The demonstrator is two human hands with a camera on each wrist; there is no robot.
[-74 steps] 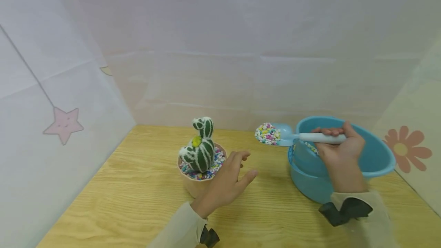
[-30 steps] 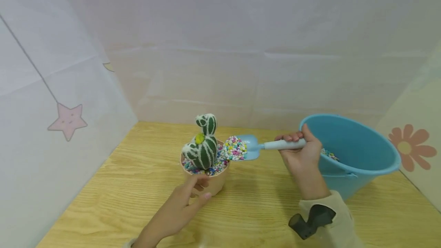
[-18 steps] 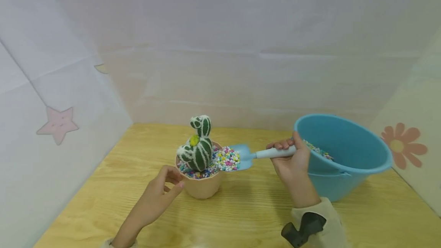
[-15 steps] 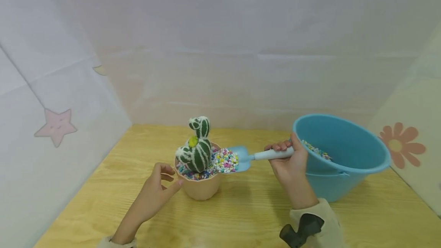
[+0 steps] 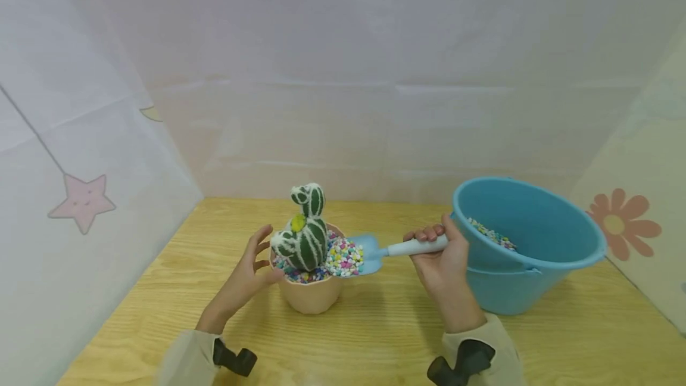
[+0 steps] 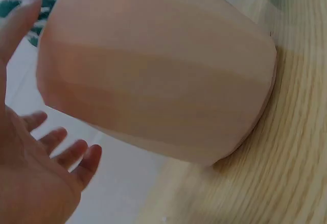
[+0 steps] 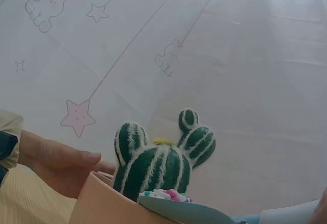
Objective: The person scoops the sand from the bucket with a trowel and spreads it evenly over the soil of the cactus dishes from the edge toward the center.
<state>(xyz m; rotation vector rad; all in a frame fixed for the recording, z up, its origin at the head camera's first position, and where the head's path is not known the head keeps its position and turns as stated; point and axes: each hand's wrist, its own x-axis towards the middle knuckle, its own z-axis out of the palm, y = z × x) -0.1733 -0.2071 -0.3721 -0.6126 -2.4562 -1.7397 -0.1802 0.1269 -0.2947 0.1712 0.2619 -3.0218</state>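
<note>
A toy-like green cactus (image 5: 311, 243) with white stripes and a yellow flower stands in a peach pot (image 5: 311, 296) on colourful pebbles. My right hand (image 5: 443, 261) grips the white handle of a small light-blue shovel (image 5: 370, 255). Its blade, loaded with pastel pebbles (image 5: 345, 257), lies over the pot's right rim beside the cactus. Around the pot's left side, my left hand (image 5: 245, 276) is spread with fingers and thumb apart. In the left wrist view, a visible gap separates several of its fingers (image 6: 87, 165) from the pot wall (image 6: 153, 81).
On the right of the wooden table (image 5: 375, 338) stands a blue bucket (image 5: 509, 290) with more pebbles (image 5: 493, 234) inside, close to my right hand. A pale printed sheet (image 5: 300, 124) hangs behind and at both sides.
My right hand has brought the loaded shovel from beside the bucket leftward and down to the pot's rim. My left hand has moved from the pot's front right round to its left side.
</note>
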